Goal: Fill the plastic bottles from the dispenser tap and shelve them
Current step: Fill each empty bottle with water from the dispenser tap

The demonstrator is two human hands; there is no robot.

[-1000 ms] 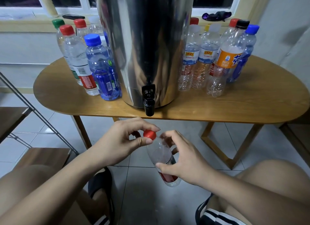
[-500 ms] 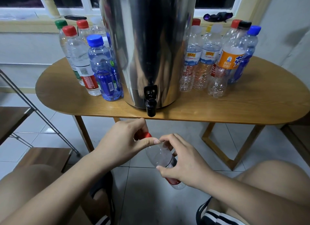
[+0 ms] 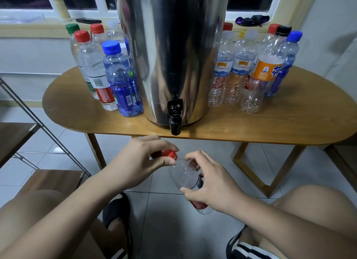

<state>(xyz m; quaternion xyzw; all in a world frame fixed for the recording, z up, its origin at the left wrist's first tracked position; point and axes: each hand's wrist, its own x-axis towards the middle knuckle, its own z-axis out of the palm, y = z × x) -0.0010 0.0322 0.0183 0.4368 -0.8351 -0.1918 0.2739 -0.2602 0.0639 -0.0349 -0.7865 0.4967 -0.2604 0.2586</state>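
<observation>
Since a second ago the left hand is turning about the cap. The thumb was lying across the cap's front, then was covering most of it, and is now sitting at its lower right edge with the red top showing again. The bottle is staying below the table edge, just under and in front of the tap, tilting neck up and to the left.

Judgement: the cap is being twisted, most likely loosened ahead of filling, as the bottle is looking empty. Whether the cap is already free of the neck cannot be told.

Left hand: fingers are curling over the cap from above and the thumb is pressing from below, pinching it.

Right hand: it is wrapping partly round the bottle's body, thumb lying at the label and fingertips touching the shoulder near the neck, bracing the bottle against the twist.

The tap is hanging from the dispenser untouched, with no water running. The other bottles are standing capped on the table at either side of the dispenser
</observation>
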